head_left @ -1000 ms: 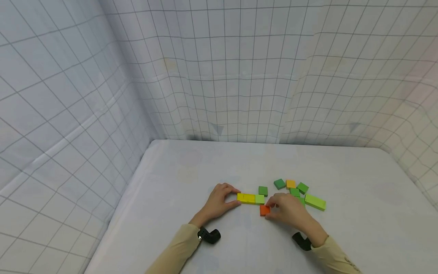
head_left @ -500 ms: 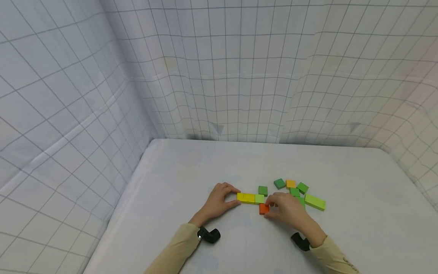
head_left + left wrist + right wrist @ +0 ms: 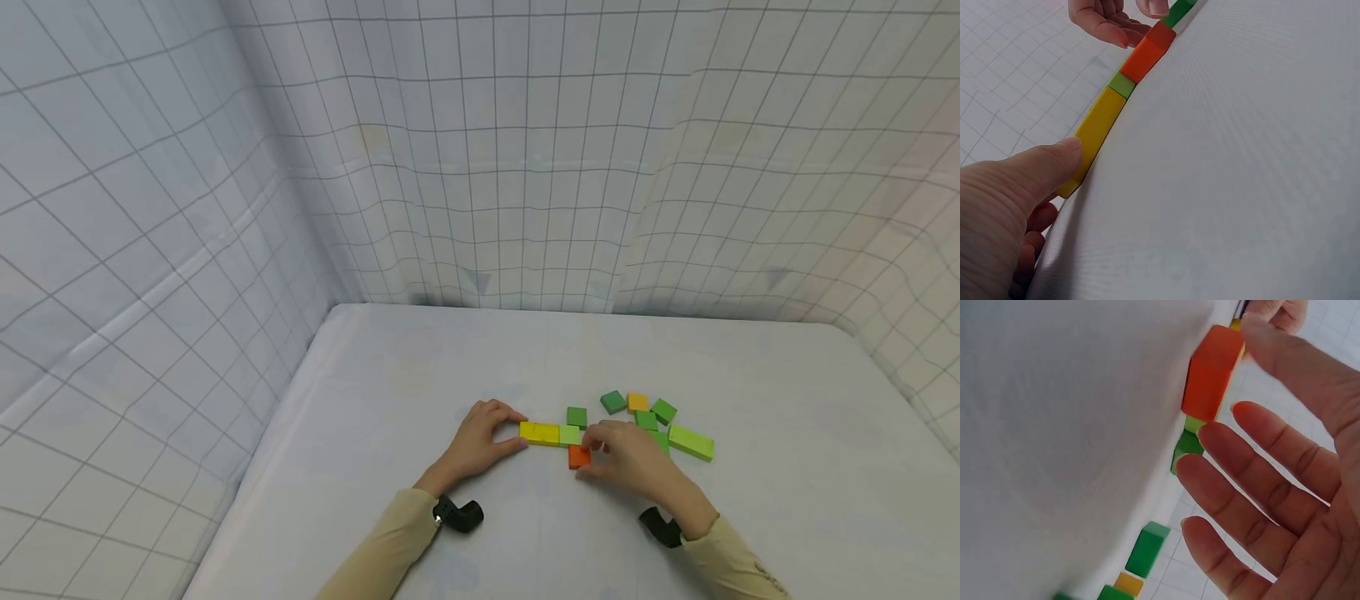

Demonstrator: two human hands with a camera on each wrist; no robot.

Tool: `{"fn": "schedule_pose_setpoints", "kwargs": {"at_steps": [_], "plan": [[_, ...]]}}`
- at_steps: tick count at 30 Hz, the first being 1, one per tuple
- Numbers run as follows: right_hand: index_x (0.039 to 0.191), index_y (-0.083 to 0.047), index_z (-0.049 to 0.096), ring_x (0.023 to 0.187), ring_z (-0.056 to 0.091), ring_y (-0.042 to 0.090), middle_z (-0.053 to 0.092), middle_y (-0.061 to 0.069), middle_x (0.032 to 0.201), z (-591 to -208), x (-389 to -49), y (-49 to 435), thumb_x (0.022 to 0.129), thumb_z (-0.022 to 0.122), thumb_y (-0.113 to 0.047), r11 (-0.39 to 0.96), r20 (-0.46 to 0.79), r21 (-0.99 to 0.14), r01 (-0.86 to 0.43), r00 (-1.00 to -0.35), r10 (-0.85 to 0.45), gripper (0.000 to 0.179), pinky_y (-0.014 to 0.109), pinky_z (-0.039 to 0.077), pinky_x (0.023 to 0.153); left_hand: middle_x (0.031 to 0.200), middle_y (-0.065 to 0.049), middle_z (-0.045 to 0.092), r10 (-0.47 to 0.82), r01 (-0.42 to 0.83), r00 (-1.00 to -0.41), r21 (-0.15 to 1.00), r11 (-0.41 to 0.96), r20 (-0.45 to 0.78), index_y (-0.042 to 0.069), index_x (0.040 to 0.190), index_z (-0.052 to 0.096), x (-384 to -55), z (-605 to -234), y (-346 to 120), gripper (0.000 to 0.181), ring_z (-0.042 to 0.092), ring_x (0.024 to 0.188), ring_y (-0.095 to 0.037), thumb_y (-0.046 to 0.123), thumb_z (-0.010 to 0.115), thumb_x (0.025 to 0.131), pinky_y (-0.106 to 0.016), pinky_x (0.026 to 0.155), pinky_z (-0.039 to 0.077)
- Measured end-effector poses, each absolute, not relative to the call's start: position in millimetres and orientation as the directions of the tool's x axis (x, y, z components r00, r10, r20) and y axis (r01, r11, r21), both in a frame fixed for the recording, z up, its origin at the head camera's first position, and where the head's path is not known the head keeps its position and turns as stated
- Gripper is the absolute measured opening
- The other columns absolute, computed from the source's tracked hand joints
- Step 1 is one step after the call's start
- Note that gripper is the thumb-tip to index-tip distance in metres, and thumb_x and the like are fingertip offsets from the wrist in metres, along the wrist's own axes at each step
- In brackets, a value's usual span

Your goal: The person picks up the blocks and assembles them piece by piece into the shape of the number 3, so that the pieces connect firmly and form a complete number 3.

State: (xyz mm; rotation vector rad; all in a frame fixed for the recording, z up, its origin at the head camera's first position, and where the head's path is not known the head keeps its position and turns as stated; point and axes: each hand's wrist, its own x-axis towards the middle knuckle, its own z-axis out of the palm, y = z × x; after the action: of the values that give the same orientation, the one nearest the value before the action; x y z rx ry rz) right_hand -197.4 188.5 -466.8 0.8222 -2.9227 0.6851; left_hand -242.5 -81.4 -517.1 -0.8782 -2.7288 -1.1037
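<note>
In the head view my left hand (image 3: 480,440) pinches the left end of a yellow block (image 3: 539,433) between thumb and fingers. A light-green block (image 3: 570,435) stands against its right end. In front of that lies an orange-red block (image 3: 579,457), touching or nearly touching it. My right hand (image 3: 630,454) hovers around the orange block's right side, its thumb just off the front edge. The right wrist view shows the fingers (image 3: 1241,475) fairly straight beside the orange block (image 3: 1213,375). A dark-green block (image 3: 577,417) sits behind the light-green one.
Right of the row lie loose blocks: a teal-green one (image 3: 612,402), an orange-yellow one (image 3: 637,403), several green ones (image 3: 663,412) and a long light-green one (image 3: 692,442). A grid-patterned white curtain (image 3: 480,167) hangs behind the white table (image 3: 420,350).
The orange block has slid slightly back and left, up to the light-green block. My right thumb has since parted from its front edge. My left hand has stayed still.
</note>
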Motion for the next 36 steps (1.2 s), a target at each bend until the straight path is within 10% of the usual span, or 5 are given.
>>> {"fn": "schedule_pose_setpoints", "kwargs": {"at_steps": [22, 36], "plan": [[0.098, -0.006, 0.072, 0.085, 0.055, 0.028, 0.063, 0.008, 0.096, -461, -232, 219, 0.073, 0.078, -0.001, 0.845, 0.301, -0.232, -0.481, -0.862, -0.408, 0.026, 0.041, 0.045, 0.065, 0.105, 0.006, 0.057, 0.483, 0.540, -0.831, 0.611, 0.579, 0.277, 0.019, 0.112, 0.068, -243, -518, -81, 0.032, 0.045, 0.093, -0.012, 0.033, 0.073, 0.084, -0.032, 0.082, 0.037], [0.111, -0.003, 0.067, 0.093, 0.056, 0.033, 0.064, 0.014, 0.105, -456, -249, 215, 0.077, 0.076, -0.007, 0.905, 0.137, -0.133, -0.404, -0.912, -0.387, 0.035, 0.051, 0.043, 0.075, 0.105, 0.006, 0.057, 0.486, 0.542, -0.829, 0.612, 0.577, 0.276, 0.018, 0.113, 0.068, -244, -517, -82, 0.032, 0.045, 0.093, -0.012, 0.032, 0.073, 0.084, -0.031, 0.082, 0.037]]}}
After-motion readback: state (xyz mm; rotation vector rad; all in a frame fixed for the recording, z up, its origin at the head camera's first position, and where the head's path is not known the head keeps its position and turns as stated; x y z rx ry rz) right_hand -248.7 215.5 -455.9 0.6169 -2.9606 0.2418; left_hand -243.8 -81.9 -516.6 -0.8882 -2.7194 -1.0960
